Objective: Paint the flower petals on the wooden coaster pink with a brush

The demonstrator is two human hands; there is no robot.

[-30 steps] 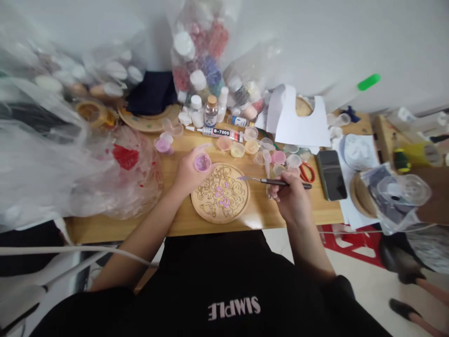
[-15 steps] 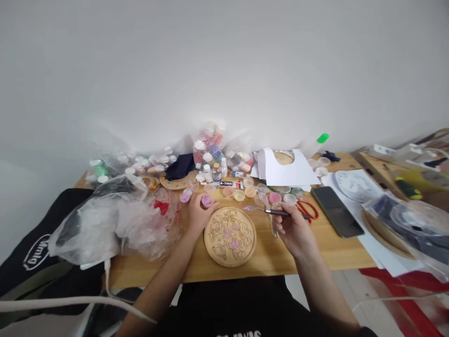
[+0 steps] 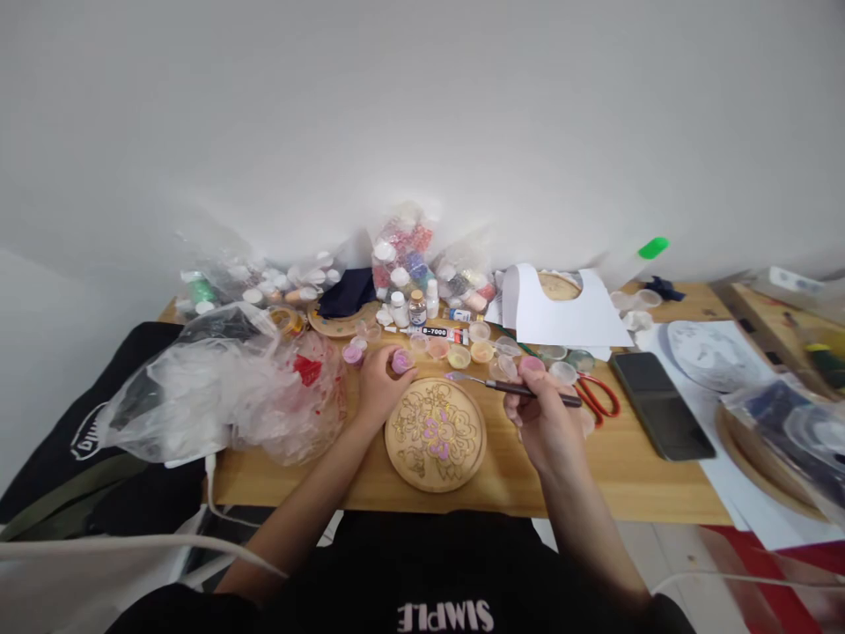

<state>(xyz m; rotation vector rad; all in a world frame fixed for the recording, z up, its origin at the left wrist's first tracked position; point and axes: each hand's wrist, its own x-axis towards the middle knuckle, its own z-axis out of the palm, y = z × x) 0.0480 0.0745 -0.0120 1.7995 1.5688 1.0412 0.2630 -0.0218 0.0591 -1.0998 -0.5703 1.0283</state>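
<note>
My left hand (image 3: 383,384) is closed round a small clear cup of purple paste (image 3: 402,360), just above the round wooden board. In my right hand (image 3: 545,414) is a palette knife (image 3: 502,385) with a dark handle, its thin metal blade pointing left. A bit of purple sits on the blade tip, which hangs over the far edge of the board. The round wooden board (image 3: 434,480) lies flat between my forearms, carved with a floral outline. Several petals near its middle are filled with purple. A second purple cup (image 3: 353,353) stands left of my left hand.
Several small paint cups (image 3: 459,356) and a B-7000 glue tube (image 3: 436,332) line the back. Red-handled scissors (image 3: 602,401), a phone (image 3: 662,405) and papers lie to the right. A plastic bag (image 3: 178,405) fills the left side. Small bottles (image 3: 417,308) stand behind.
The palette knife has moved left, its tip nearer the purple cup in my left hand. My camera view has shifted a little. Both hands keep their hold.
</note>
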